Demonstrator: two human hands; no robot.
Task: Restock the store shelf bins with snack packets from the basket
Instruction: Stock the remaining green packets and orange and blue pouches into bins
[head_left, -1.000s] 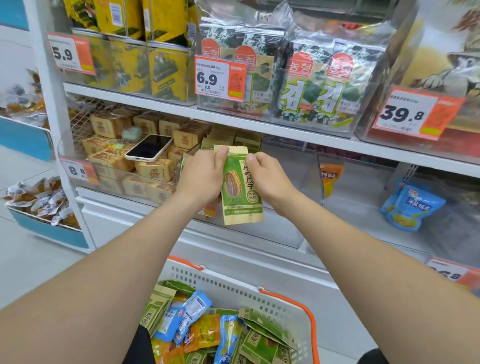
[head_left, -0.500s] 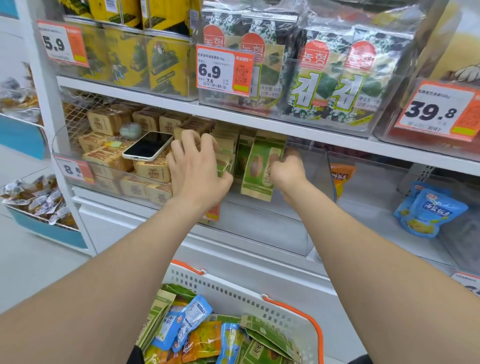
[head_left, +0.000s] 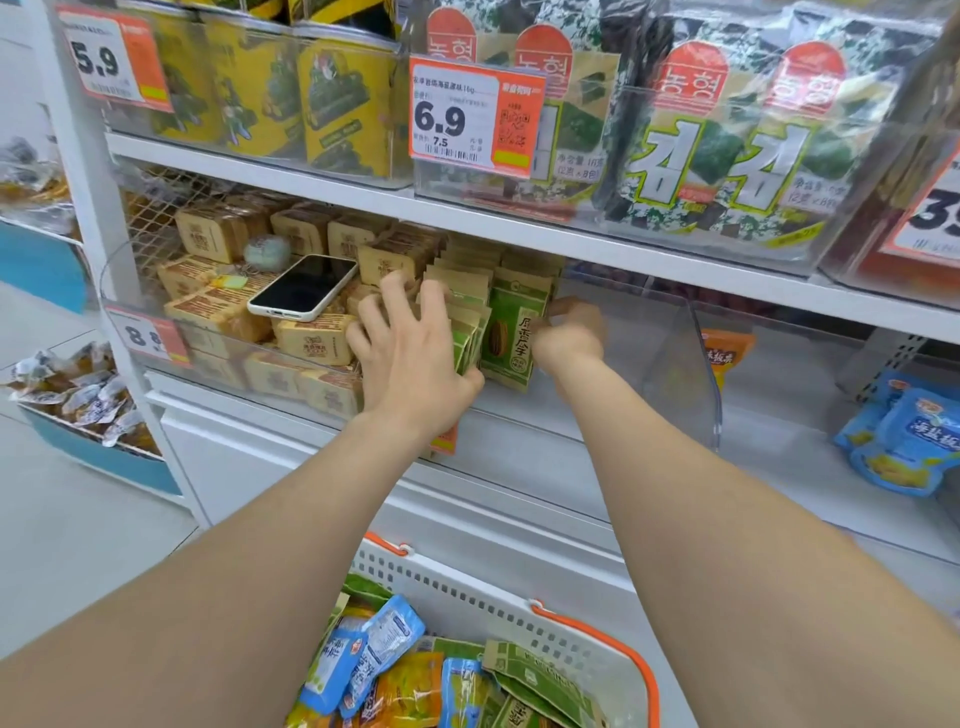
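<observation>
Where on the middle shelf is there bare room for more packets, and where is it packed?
Bare floor lies between the green packets and the clear divider, past the right hand. More between divider and blue packets. Crowded: tan packets under the phone, beside the left hand.

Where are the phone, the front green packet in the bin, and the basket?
phone (head_left: 304, 288), head view, on its dark screen.
green packet (head_left: 511, 332), head view, on its printed front.
basket (head_left: 483, 608), head view, on its white perforated wall.

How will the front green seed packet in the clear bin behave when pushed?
Probably light and fairly stiff: the green seed packet stands upright with a flat face. Likely tips easily; the right hand holds it.
</observation>
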